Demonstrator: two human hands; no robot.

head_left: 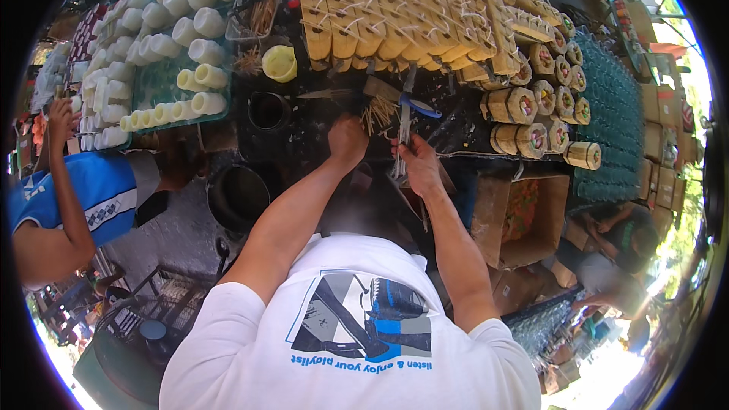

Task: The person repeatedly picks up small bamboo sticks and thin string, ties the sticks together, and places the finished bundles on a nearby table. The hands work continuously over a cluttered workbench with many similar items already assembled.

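Observation:
My left hand (pixel 348 140) is closed at the near side of the dark worktop, beside a small bundle of thin tan sticks (pixel 380 114). Anything inside its fist is hidden. To its right, my right hand (pixel 419 163) has its fingers closed round a long, narrow grey metallic-looking thing (pixel 404 133), whose kind I cannot make out. A blue loop (pixel 423 109) shows at the far end of that thing. Beyond my left hand, a pointed blade (pixel 326 94) lies on the worktop.
Rows of string-tied tan blocks (pixel 395 15) fill the far worktop, with filled log-like cylinders (pixel 516 106) to the right. A yellow cup (pixel 279 64) and black pot (pixel 267 111) stand left. White cups (pixel 205 23) crowd trays. A cardboard box (pixel 486 220) sits lower right; people sit nearby.

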